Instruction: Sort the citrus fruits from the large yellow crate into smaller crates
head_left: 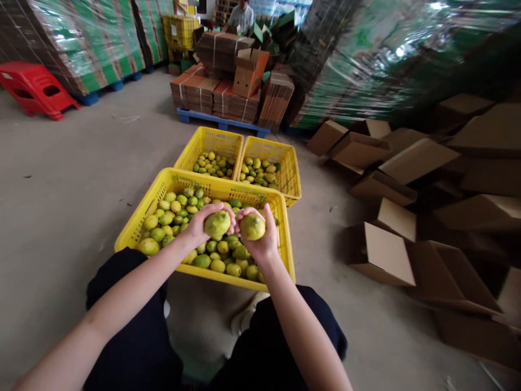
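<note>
My left hand (pixel 199 224) is closed around a green-yellow lemon (pixel 217 224), its end turned up toward me. Close beside it, my right hand (pixel 266 239) grips a yellower lemon (pixel 252 227). Both hands are raised above a large yellow plastic crate (pixel 136 217) between my knees. Many loose lemons (pixel 166 219), some green and some yellow, lie in that crate; my hands and forearms cover part of them.
Two more yellow crates (pixel 191 145) with lemons adjoin the far side. Cardboard boxes (pixel 386 252) lie heaped at right. Bundled flat cartons (pixel 195 89) rest on a blue pallet (pixel 223 124) ahead. A red stool (pixel 35 87) stands far left; a person (pixel 241 19) sits at the back.
</note>
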{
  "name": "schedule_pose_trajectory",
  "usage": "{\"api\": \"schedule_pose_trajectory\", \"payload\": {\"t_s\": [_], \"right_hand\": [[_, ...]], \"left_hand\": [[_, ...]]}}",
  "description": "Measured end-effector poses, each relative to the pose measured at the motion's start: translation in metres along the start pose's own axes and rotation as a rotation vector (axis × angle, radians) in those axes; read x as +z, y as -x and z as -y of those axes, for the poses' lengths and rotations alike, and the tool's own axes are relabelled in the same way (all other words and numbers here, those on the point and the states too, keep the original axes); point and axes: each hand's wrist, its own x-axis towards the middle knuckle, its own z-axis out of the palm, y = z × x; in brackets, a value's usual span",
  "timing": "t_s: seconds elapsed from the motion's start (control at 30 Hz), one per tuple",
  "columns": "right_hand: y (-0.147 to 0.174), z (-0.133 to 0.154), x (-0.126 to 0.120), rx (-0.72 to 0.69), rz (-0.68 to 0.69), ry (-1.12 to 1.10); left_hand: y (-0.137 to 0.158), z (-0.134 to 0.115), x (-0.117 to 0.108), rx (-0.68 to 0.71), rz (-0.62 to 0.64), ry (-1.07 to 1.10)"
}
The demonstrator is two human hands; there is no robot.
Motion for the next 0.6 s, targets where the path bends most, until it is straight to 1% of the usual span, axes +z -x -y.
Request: {"api": "schedule_pose_trajectory", "payload": {"t_s": [0.1, 0.13, 0.2, 0.3, 0.4, 0.5, 0.6], "right_hand": [[-0.005, -0.001, -0.001, 0.065, -0.11, -0.136], [-0.007, -0.002, -0.003, 0.081, -0.135, -0.157], [-0.012, -0.004, -0.007, 0.106, -0.181, -0.167], [-0.018, -0.007, -0.015, 0.087, -0.216, -0.177], [-0.023, -0.01, -0.016, -0.018, -0.201, -0.21], [-0.03, -0.012, -0.006, -0.112, -0.215, -0.248], [-0.04, -0.015, 0.007, -0.155, -0.233, -0.322]], "left_hand": [[-0.006, 0.001, 0.001, -0.041, -0.256, 0.315], [-0.008, 0.001, 0.0, -0.052, -0.312, 0.392], [-0.011, -0.001, -0.003, -0.071, -0.369, 0.471], [-0.011, -0.004, -0.005, -0.087, -0.359, 0.49], [-0.011, -0.004, -0.004, -0.027, -0.322, 0.541], [-0.015, 0.001, -0.001, 0.088, -0.318, 0.618], [-0.021, 0.005, 0.002, 0.146, -0.295, 0.637]]}}
